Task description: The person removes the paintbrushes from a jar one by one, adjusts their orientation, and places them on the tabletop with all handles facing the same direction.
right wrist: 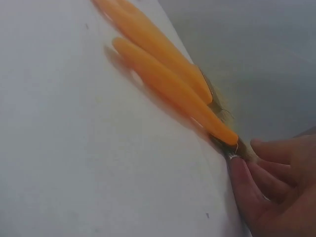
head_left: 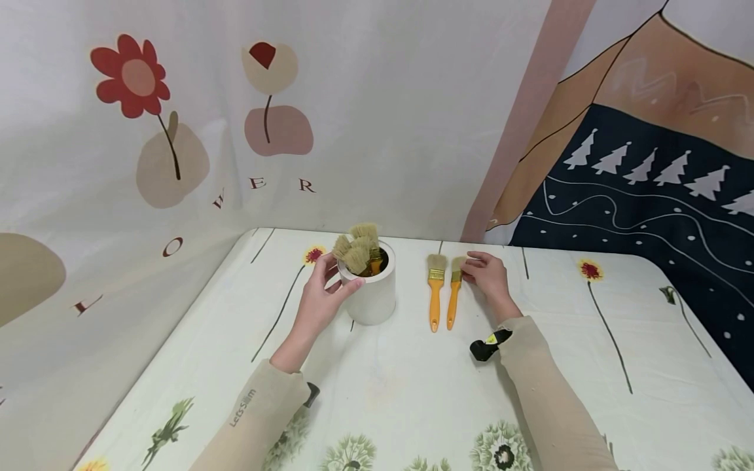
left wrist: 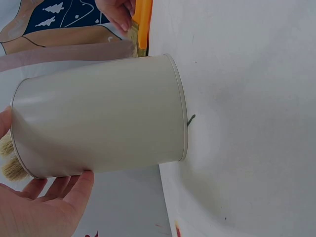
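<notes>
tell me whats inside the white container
Several paintbrushes stand bristles up in the white container; their lower ends and the container's bottom are hidden by its wall.

Person in long beige sleeves, cuffs ending at the wrists; left sleeve (head_left: 262,399) has small dark lettering (head_left: 243,407) along the forearm, starts "Let's", rest hard to read. Right sleeve (head_left: 550,392) same beige, with a black device (head_left: 484,351) at the cuff, yellow patch (head_left: 492,339) on it; black piece (head_left: 313,394) beside left cuff, mostly hidden.
</notes>
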{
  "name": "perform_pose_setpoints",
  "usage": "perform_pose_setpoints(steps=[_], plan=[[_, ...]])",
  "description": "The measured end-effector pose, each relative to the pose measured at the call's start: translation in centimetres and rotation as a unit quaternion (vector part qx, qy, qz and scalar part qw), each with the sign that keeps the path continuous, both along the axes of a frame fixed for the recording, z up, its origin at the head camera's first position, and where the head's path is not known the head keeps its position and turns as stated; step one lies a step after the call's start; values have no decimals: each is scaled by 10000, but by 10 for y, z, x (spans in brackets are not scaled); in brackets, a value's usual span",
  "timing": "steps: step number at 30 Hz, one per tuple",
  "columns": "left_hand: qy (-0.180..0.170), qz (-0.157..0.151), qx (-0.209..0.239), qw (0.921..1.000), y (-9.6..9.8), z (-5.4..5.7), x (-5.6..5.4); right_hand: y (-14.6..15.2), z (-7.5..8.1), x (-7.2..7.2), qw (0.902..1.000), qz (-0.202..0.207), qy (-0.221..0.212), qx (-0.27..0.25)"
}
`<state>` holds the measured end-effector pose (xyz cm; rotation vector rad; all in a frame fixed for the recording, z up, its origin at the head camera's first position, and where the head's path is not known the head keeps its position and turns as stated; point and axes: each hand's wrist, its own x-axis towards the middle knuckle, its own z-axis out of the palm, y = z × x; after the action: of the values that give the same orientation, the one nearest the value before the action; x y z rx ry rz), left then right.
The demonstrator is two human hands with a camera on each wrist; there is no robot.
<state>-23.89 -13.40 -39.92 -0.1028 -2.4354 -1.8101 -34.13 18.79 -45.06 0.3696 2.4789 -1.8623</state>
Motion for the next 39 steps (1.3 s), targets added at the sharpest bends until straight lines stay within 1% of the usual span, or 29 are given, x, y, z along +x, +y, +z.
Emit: perform_pose_setpoints(steps=[9, 18, 29, 39], plan=[[-30, 10, 22, 10000, 0, 0, 0, 4, 3, 0, 9999, -82, -7, 90], [-40, 16, 33, 10000, 0, 1, 1, 8, 9, 6, 9997, -65, -17, 232], [-37, -2, 24, 10000, 0, 1, 0, 7, 13, 15, 9997, -72, 146, 183], [-36, 12, 21, 10000, 1, 3, 2, 5, 17, 19, 9996, 128, 257, 23]])
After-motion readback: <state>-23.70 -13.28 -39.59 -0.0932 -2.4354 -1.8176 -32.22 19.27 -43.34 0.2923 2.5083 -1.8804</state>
